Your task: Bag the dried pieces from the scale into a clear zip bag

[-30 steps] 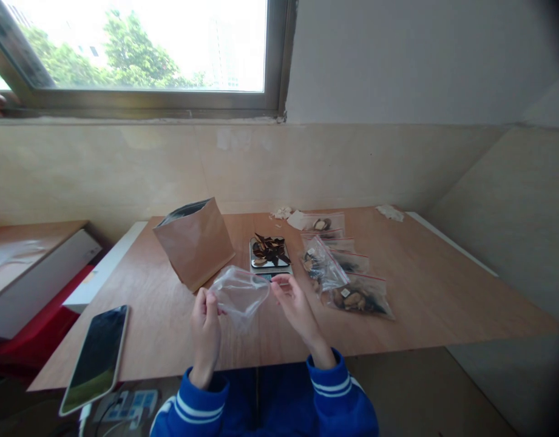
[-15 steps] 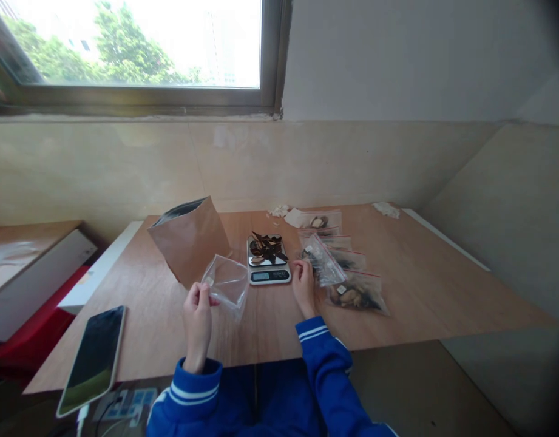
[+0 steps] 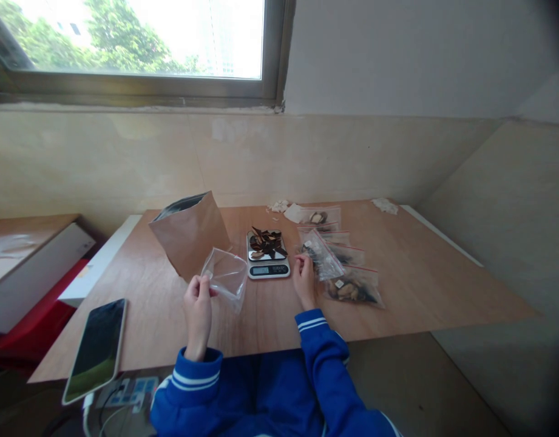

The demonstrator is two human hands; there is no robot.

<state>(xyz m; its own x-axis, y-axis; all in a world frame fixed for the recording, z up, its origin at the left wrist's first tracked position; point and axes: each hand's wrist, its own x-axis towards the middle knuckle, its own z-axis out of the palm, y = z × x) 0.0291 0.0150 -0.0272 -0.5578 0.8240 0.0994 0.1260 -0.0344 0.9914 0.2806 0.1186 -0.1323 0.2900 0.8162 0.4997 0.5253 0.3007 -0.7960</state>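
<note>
The scale (image 3: 269, 258) sits mid-table, a heap of dark dried pieces (image 3: 266, 243) on its pan, and everything else is arranged round it. Left of the scale, the left hand (image 3: 198, 303) pinches an empty clear bag (image 3: 225, 276) by its edge and holds it up off the table (image 3: 443, 285), mouth slack, so it hangs open. Right of the scale, the right hand (image 3: 303, 276) rests on the wood with its fingertips at the corner of a filled bag (image 3: 323, 260); whether it grips that bag or only touches it I cannot tell. More filled bags (image 3: 352, 288) lie overlapped in a row beyond and beside it, out of the way. Behind and left of the scale a brown pouch (image 3: 190, 240) stands open. Far left of the scale, near the table's edge, a phone (image 3: 96, 349) lies flat.
</note>
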